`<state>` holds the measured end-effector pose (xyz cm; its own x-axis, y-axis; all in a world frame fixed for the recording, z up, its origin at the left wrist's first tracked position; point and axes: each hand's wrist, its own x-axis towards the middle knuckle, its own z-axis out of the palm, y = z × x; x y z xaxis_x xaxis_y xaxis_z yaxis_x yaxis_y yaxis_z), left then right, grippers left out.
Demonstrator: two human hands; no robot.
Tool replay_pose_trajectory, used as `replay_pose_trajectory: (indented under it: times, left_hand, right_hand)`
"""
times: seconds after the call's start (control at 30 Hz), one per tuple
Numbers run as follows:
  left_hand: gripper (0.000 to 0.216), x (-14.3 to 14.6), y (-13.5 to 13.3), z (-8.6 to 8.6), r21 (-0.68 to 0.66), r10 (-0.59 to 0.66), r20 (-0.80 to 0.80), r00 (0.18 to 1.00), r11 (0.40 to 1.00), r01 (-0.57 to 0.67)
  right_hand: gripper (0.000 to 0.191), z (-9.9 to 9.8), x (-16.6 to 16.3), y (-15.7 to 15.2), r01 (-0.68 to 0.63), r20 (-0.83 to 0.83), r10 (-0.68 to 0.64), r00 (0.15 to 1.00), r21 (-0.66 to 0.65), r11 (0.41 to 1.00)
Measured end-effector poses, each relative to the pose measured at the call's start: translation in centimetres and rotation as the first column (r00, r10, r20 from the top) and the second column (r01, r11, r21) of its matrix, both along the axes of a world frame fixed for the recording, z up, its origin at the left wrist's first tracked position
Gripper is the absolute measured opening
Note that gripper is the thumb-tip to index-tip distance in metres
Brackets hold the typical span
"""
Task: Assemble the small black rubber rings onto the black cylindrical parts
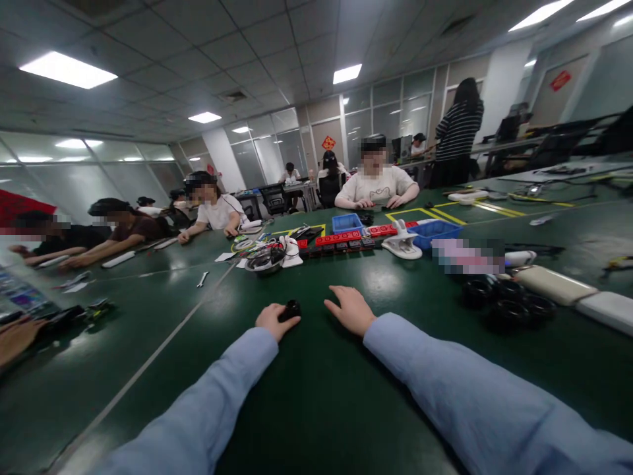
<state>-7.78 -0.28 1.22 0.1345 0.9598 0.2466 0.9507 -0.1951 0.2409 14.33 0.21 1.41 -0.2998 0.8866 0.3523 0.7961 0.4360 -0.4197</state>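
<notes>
In front of me my left hand is closed around a small black round piece, at the green tabletop. Its exact kind is too blurred to tell. Off to its right, my right hand is held low over the table with its fingers spread and nothing in them. Further right sits a cluster of black ring-shaped pieces, apart from both hands.
Ahead lie a red power strip, a heap of cables, a white clip stand and blue trays. A wrench lies left. White cases are at the right. Several people sit around the table; a bare hand shows far left.
</notes>
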Motion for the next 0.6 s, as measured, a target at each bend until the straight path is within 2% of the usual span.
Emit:
replay_pose_trajectory:
  times: [0.1, 0.17, 0.23, 0.37, 0.6]
  left_hand:
    - [0.037, 8.0, 1.6, -0.5, 0.042, -0.136, 0.023, 0.99, 0.99, 0.135]
    - [0.037, 12.0, 2.1, -0.8, 0.051, -0.215, 0.047, 0.976, 0.976, 0.212]
    - [0.037, 14.4, 2.3, -1.0, 0.056, -0.268, 0.076, 0.96, 0.963, 0.265]
    - [0.041, 15.5, 2.5, -1.1, 0.027, -0.306, 0.118, 0.945, 0.952, 0.305]
    - [0.045, 14.6, 3.0, -1.0, -0.032, -0.306, 0.145, 0.941, 0.949, 0.314]
  right_hand:
    - [0.041, 0.0, 3.1, 1.1, 0.145, -0.117, -0.134, 0.984, 0.092, 0.985]
    - [0.038, -0.4, 5.6, 1.7, 0.232, -0.193, -0.214, 0.958, 0.072, 0.97]
    - [0.037, -1.0, 7.7, 2.2, 0.292, -0.271, -0.283, 0.92, -0.005, 0.956]
    - [0.036, -1.7, 9.5, 2.8, 0.281, -0.36, -0.303, 0.882, -0.113, 0.953]
    - [0.038, -1.7, 8.1, 2.7, 0.098, -0.349, -0.131, 0.928, -0.111, 0.989]
